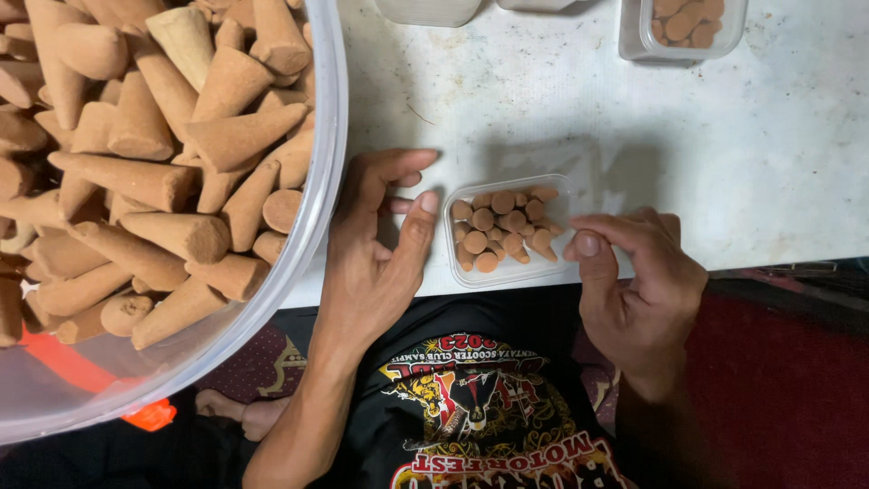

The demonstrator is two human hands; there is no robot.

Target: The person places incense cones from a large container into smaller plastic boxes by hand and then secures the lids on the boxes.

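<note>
A small clear plastic box (462,272) sits near the front edge of the white table (724,163), packed with several brown cones (502,226) standing upright. My left hand (376,244) rests just left of the box, fingers spread, its thumb close to the box's left wall, holding nothing. My right hand (634,281) is at the box's right side with fingers loosely curled, fingertips near a cone at the right wall; I cannot tell whether they touch it.
A big clear plastic tub (321,181) heaped with larger brown cones (163,172) fills the left. Another clear box with cones (688,27) stands at the table's far edge, beside two more clear containers (430,11). My black printed shirt is below.
</note>
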